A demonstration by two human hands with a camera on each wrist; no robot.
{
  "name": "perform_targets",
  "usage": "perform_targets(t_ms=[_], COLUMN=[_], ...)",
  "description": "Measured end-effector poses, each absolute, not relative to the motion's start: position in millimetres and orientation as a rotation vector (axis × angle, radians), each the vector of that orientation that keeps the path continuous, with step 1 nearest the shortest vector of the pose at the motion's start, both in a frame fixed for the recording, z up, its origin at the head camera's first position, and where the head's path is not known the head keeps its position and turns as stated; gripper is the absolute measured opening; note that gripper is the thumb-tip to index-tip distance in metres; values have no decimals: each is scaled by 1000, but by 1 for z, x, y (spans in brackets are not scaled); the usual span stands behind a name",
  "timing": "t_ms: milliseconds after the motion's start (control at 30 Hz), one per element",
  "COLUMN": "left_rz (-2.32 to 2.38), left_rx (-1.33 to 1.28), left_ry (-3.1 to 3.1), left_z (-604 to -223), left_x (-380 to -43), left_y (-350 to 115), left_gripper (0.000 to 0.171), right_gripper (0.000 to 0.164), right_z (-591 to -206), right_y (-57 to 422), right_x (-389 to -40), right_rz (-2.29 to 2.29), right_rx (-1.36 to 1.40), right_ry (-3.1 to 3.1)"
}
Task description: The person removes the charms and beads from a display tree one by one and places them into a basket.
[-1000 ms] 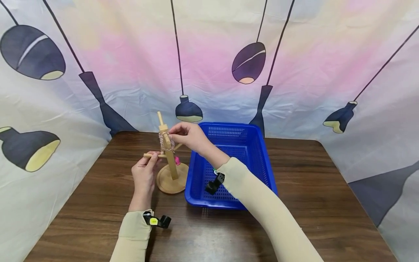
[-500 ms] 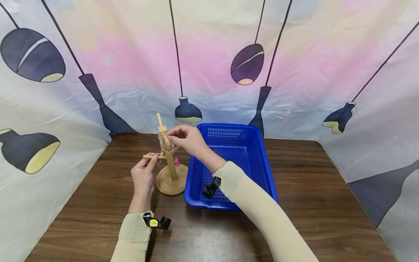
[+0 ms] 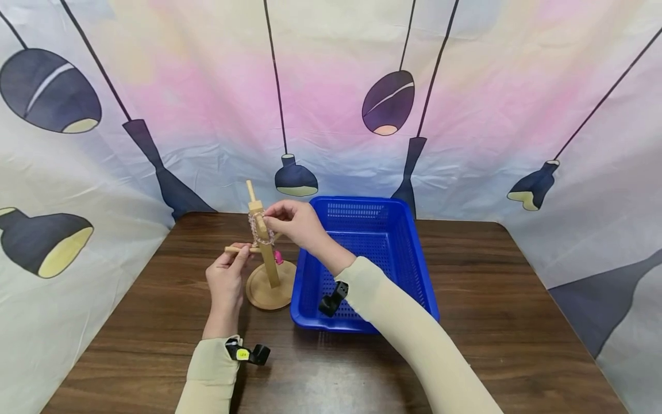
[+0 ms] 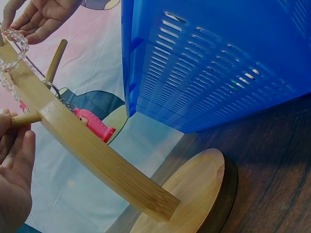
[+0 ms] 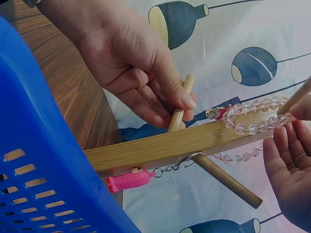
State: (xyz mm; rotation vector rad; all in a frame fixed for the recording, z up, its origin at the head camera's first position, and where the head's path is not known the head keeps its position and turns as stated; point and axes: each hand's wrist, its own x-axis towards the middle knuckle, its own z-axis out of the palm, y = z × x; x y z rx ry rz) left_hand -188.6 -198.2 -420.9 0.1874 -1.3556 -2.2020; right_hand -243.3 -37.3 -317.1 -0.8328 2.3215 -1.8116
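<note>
A wooden rack with a round base [image 3: 270,287] stands upright on the table, pegs sticking out from its post [image 5: 146,153]. My left hand [image 3: 224,282] pinches one lower peg [image 5: 182,102] between thumb and fingers. Up near the top of the post, my right hand [image 3: 297,224] pinches a string of clear pinkish beads [image 5: 251,128]. The beads loop around the upper part of the post, and a small red bead shows among them in the right wrist view. From another peg [image 5: 231,182] hangs a keychain with a pink figure [image 4: 97,126], by its metal ring.
A blue perforated plastic basket [image 3: 331,326] stands close on the right of the rack, beneath my right forearm. The brown wooden table [image 3: 491,299] extends on both sides. A patterned cloth [image 3: 336,138] hangs behind the table.
The head view has shifted slightly, so the scene sits a little lower and further left. Both hands keep their grips at about the same spots on the rack and beads.
</note>
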Motion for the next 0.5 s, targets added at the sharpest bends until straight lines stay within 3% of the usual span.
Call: perform_targets(t_ms=[500], left_rz=[-2167], left_rx=[172], left_ry=[-1368], left_z=[-421], left_x=[-189], left_y=[-198], left_gripper=[25], right_gripper=[15], right_z=[-316], right_y=[-35], right_x=[-243], right_rz=[-1860], right_rx=[-828], right_ry=[2270])
